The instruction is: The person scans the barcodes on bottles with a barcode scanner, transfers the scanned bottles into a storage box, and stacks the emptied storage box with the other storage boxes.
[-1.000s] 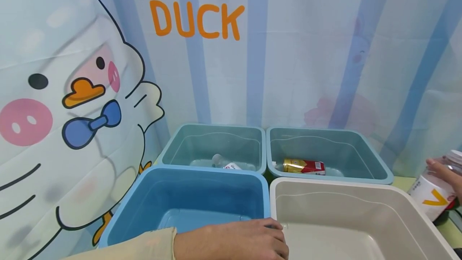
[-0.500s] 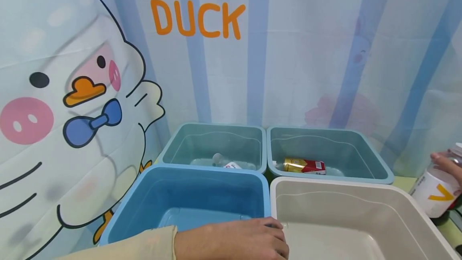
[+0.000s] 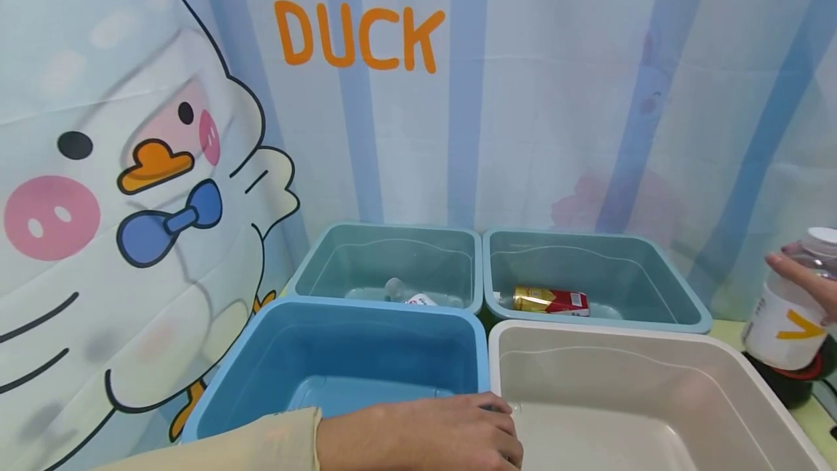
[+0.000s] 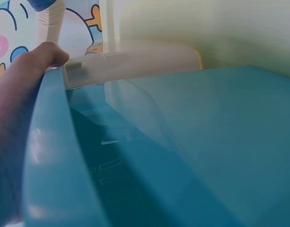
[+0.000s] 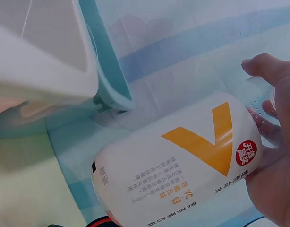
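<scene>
My left hand (image 3: 425,435) lies over the near rim of the blue bin (image 3: 248,355), where it meets the white bin (image 3: 726,358), with its fingers curled down over the edge. The left wrist view shows that hand (image 4: 22,94) against the blue bin's rim (image 4: 50,156). At the far right my right hand (image 3: 801,275) grips a clear bottle (image 3: 787,318) with a white label, an orange tick and a white cap, held nearly upright above the table. In the right wrist view the bottle (image 5: 183,165) fills the frame, with my right hand's fingers (image 5: 277,156) wrapped round it.
Two teal bins stand at the back. The left teal bin (image 3: 314,267) holds a clear bottle (image 3: 408,295), and the right teal bin (image 3: 680,296) holds a red and gold can (image 3: 551,301). A dark round object with a red edge (image 3: 794,378) sits under the held bottle. A duck-print curtain (image 3: 418,129) hangs behind.
My right hand has lifted the bottle and tipped it more upright. The left hand has stayed on the bin rim.
</scene>
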`<state>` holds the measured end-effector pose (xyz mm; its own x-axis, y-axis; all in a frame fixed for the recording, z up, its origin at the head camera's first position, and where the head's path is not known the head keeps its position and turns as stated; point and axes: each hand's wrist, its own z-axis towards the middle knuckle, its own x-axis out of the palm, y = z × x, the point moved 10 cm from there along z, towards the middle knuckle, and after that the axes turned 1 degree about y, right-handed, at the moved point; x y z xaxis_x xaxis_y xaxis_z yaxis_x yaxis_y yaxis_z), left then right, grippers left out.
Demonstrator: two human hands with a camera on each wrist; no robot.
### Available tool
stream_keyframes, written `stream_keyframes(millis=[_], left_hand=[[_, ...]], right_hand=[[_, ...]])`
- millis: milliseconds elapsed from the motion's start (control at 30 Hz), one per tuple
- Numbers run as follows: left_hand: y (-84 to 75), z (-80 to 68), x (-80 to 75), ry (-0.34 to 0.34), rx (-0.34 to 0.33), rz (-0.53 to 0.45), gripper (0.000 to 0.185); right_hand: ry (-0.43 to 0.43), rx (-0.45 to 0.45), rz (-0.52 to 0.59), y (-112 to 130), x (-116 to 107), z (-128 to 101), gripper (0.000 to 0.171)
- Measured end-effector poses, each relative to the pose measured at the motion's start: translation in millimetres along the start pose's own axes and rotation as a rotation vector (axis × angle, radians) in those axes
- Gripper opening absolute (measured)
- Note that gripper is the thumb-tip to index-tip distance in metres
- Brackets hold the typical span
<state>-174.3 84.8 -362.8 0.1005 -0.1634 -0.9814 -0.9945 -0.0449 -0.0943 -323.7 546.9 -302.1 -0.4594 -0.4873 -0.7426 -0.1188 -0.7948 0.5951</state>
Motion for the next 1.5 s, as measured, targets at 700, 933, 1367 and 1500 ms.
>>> stream_keyframes(millis=[700, 933, 1367, 1500], left_hand=[[-1.3, 0.4, 0.1, 0.026, 0.003, 0.047, 0.044], [-2.2, 0.5, 0.0, 0.027, 0.010, 0.059, 0.045], [1.1, 0.3, 0.7, 0.021, -0.008, 0.024, 0.046], [1.6, -0.5, -0.2, 0.012, -0.011, 0.013, 0.047]], right_hand=[[0.023, -0.352, 0.115, 147.6, 1.6, -18.9, 0.070], [0.055, -0.429, 0.141, 175.4, 12.2, -20.2, 0.070], [0.244, -0.482, 0.210, 216.9, 44.2, -21.5, 0.087], [0.295, -0.525, 0.199, 232.5, 58.3, -24.3, 0.092]])
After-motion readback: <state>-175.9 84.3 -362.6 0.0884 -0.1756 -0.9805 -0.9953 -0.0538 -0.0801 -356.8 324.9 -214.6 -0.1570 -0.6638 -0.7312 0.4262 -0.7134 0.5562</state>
